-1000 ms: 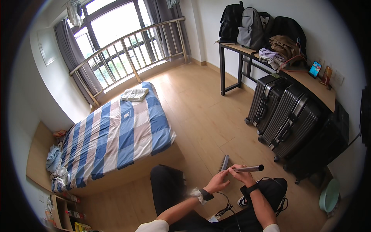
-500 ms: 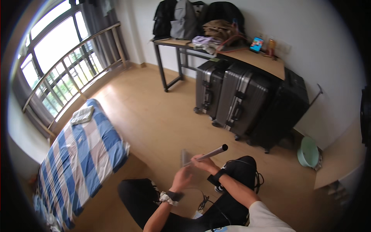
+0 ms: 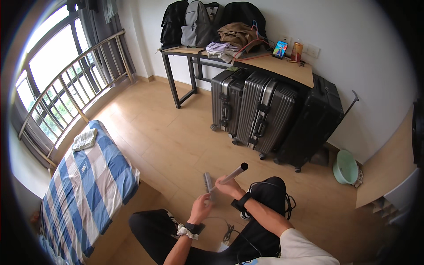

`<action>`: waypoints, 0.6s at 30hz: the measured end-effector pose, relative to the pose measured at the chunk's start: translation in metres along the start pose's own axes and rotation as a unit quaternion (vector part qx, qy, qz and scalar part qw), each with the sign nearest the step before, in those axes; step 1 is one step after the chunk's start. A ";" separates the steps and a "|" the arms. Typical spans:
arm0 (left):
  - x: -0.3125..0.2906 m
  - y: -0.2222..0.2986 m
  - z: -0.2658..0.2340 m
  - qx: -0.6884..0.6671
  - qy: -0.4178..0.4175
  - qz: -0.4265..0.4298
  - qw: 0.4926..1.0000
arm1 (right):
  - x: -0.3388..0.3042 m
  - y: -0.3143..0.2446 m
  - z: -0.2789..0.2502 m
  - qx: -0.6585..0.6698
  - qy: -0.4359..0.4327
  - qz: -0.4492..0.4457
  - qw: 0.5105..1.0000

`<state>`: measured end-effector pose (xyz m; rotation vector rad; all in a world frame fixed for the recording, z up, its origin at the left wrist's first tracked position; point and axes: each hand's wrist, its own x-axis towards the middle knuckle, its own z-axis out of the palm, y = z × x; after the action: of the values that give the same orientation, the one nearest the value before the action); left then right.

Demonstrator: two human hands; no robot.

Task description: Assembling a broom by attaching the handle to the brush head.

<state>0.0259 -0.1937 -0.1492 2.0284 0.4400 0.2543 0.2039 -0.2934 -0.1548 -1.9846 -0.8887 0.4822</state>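
Observation:
My right hand (image 3: 229,187) is wrapped round a silver tube (image 3: 234,173), whose dark open end points up and away to the right. Beyond that hand the tube runs down left to a grey brush head (image 3: 207,181) with short bristles along one side. My left hand (image 3: 201,209) is closed, its fingertips at the lower end of the brush head, close to where the tube meets it. The exact grip of those fingers is partly hidden. Both hands are above the floor between my bent knees.
A bed with a blue checked sheet (image 3: 95,183) stands at the left. Dark suitcases (image 3: 265,112) are parked under a desk (image 3: 282,66) bearing backpacks, clothes and a phone. A green basin (image 3: 345,167) stands at the right. A black cable (image 3: 229,232) lies between my legs.
The view has shifted slightly, so the room appears further left. My left hand, blurred before, is now steadier at the brush head. The right hand still holds the tube.

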 end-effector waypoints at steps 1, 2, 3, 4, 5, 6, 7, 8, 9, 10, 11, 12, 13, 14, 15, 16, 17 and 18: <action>0.000 0.002 0.000 0.000 -0.001 0.001 1.000 | 0.000 0.000 0.000 0.000 0.001 0.000 1.000; 0.000 0.003 0.000 0.001 -0.003 0.002 1.000 | 0.001 0.000 0.000 0.015 -0.010 -0.016 1.000; 0.001 0.003 0.000 0.001 -0.003 0.002 1.000 | 0.002 0.000 0.001 0.031 -0.021 -0.033 0.999; 0.001 0.002 0.001 0.004 -0.003 0.008 1.000 | 0.002 0.002 0.004 0.031 -0.020 -0.033 0.999; 0.002 0.001 0.002 0.008 -0.002 0.014 1.000 | 0.001 0.003 0.007 0.035 -0.007 -0.065 0.997; 0.002 0.000 0.003 0.008 -0.003 0.015 1.000 | 0.001 0.004 0.009 0.039 0.005 -0.097 0.994; 0.002 0.000 0.003 0.011 0.005 0.023 1.000 | 0.001 0.003 0.011 0.039 0.005 -0.098 0.994; 0.002 0.000 0.004 0.014 0.013 0.032 0.999 | 0.001 0.002 0.012 0.105 -0.027 -0.045 0.993; 0.002 -0.002 0.003 0.014 0.014 0.032 0.999 | 0.001 0.001 0.014 0.169 -0.058 0.008 0.984; 0.003 -0.003 0.003 0.015 0.009 0.036 0.999 | 0.001 -0.002 0.015 0.169 -0.059 0.008 0.984; 0.003 -0.004 0.002 0.016 0.005 0.040 0.999 | 0.000 -0.005 0.017 0.186 -0.080 0.019 0.979; 0.002 -0.005 0.002 0.017 0.005 0.039 0.999 | -0.001 -0.008 0.019 0.203 -0.101 0.030 0.973; 0.002 -0.002 0.002 0.006 0.001 0.031 0.999 | -0.001 -0.006 0.019 0.202 -0.099 0.032 0.974; 0.002 0.002 0.002 -0.005 -0.003 0.024 1.000 | 0.000 -0.003 0.019 0.160 -0.116 0.007 0.980; 0.002 0.003 0.003 -0.007 -0.005 0.024 1.000 | 0.001 -0.001 0.019 0.117 -0.132 -0.017 0.984; 0.002 0.004 0.002 -0.007 -0.006 0.023 1.000 | 0.001 0.007 0.025 0.055 -0.072 -0.075 0.993; 0.002 0.005 0.001 -0.008 -0.007 0.021 1.000 | 0.001 0.014 0.027 0.054 -0.071 -0.074 0.993; 0.003 0.006 0.000 -0.009 -0.008 0.022 1.000 | 0.002 0.021 0.028 0.046 -0.037 -0.055 0.997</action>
<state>0.0297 -0.1953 -0.1440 2.0227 0.3825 0.2680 0.1960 -0.2840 -0.1878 -1.8347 -0.9993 0.5275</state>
